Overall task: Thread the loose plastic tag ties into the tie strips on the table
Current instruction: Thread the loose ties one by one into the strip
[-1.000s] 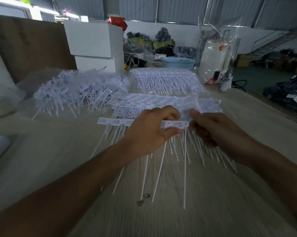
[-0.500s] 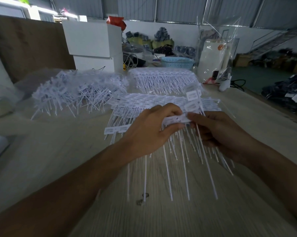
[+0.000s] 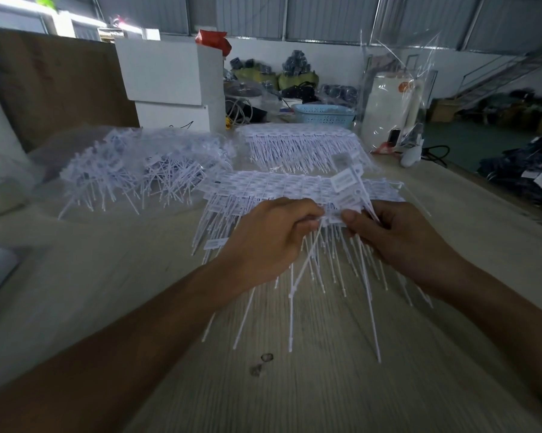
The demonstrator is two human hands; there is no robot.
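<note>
My left hand [image 3: 273, 242] grips a white tie strip [image 3: 332, 218] at the table's middle, its long thin tails [image 3: 294, 289] hanging down toward me. My right hand [image 3: 398, 235] pinches a few loose white tag ties [image 3: 346, 179], whose flat label heads stick up above my fingers. Both hands meet at the strip, thumbs almost touching. Under them lies a flat stack of tie strips [image 3: 263, 190]. The exact contact between the loose ties and the strip is hidden by my fingers.
A tangled heap of loose ties [image 3: 138, 170] lies at the left, and another stack of strips [image 3: 301, 142] sits behind. White boxes [image 3: 169, 85], a blue basket [image 3: 326, 115] and a clear plastic bag [image 3: 394, 101] stand at the back. The wooden table [image 3: 326, 385] stretches toward me.
My right hand has shifted up to the strip with loose ties whose label heads now stick up. The strip's hanging tails have swung and fanned out. My left hand has barely moved.
</note>
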